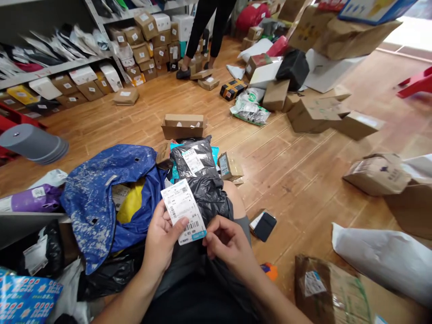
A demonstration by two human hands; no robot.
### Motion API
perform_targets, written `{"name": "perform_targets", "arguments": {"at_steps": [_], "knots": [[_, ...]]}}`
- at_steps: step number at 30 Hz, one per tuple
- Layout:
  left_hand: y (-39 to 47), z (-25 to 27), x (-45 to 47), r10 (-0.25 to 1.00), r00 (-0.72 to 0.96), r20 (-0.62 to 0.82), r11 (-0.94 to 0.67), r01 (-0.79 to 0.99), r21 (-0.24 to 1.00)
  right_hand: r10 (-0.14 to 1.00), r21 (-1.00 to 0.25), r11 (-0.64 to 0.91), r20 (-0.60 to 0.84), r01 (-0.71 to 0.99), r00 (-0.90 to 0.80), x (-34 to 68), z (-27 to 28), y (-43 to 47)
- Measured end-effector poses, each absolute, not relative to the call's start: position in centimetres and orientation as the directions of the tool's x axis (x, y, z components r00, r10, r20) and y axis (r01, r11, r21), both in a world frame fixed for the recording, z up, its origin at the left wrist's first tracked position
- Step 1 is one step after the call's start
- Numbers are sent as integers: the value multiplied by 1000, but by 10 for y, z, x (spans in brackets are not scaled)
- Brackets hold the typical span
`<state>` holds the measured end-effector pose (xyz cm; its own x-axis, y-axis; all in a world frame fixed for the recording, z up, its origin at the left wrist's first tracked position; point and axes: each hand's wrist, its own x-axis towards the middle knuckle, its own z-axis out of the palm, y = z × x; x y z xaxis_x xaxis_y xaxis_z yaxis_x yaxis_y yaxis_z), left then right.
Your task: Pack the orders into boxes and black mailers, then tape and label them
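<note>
A white shipping label (182, 208) with printed barcodes and a blue corner lies tilted across my left hand (166, 231), whose thumb presses on its face. My right hand (224, 240) is closed in a pinch at the label's lower right corner, thumb and forefinger together. Beyond the label, a black plastic parcel (211, 198) rests at my lap, and a dark grey parcel (202, 148) with its own white label sits behind it. To the left, a blue woven sack (101, 180) gapes around something yellow (131, 204).
Boxes and mailers crowd the shelves (60, 67) at the back left, where a person's legs (205, 31) stand. Cartons (313, 112) are piled at the right. A phone (265, 226) lies on the wooden floor (286, 180). Grey stacked buckets (33, 143) lean at the left.
</note>
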<state>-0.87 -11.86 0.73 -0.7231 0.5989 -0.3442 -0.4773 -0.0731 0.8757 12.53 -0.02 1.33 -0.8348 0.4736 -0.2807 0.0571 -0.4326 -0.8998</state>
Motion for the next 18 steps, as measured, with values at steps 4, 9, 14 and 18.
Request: {"name": "perform_targets", "arguments": {"at_steps": [4, 9, 14, 18], "knots": [[-129, 1, -17, 576, -764, -290, -28, -373, 927, 435, -880, -473, -285, 53, -854, 129, 16, -2], [-145, 8, -28, 648, -733, 206, 164, 398, 903, 420, -876, -479, -290, 61, -860, 129, 17, -4], [-147, 49, -33, 917, -250, 309, -73, 658, 749, 328, -876, -472, -278, 99, -903, 136, 18, -7], [-147, 69, -27, 971, -178, 157, -54, 477, 877, 254, -882, -428, -326, 197, -910, 136, -12, 0]]}}
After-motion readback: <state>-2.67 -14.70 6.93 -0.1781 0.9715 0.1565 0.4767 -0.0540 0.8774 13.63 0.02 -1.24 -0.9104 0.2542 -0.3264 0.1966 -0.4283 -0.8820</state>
